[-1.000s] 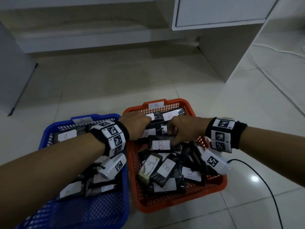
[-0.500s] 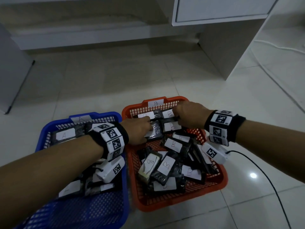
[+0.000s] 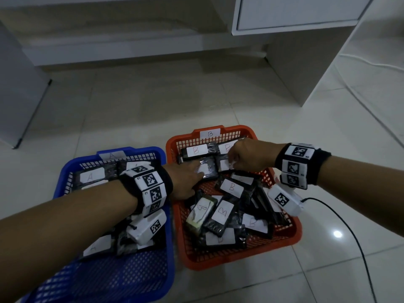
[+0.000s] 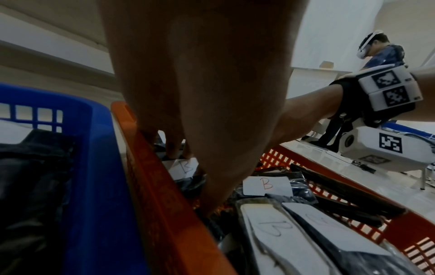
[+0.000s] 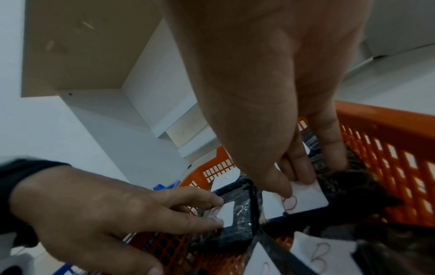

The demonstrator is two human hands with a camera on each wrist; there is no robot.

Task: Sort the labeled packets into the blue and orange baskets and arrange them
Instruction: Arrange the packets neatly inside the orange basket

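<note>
An orange basket (image 3: 218,262) tagged B stands to the right of a blue basket (image 3: 59,184) tagged A. Both hold several black packets with white labels. My left hand (image 3: 188,178) reaches across into the orange basket, and its straight fingers (image 5: 188,201) press on a black packet (image 3: 209,170) in the back row. Just right of it, my right hand (image 3: 244,158) holds a B packet (image 5: 303,199), thumb on the label and fingers (image 5: 334,148) curled over its far edge. Loose B packets (image 3: 231,186) lie jumbled nearer me. An A packet (image 3: 90,177) lies in the blue basket.
A white cabinet leg (image 3: 306,62) stands beyond the orange basket at the right. A black cable (image 3: 349,226) runs over the tiled floor beside that basket. A grey panel (image 3: 17,95) stands at the far left. In the left wrist view, another person (image 4: 386,50) is in the background.
Both hands have moved from the middle of the orange basket to its back row. My left hand has uncurled and now lies flat on a packet.
</note>
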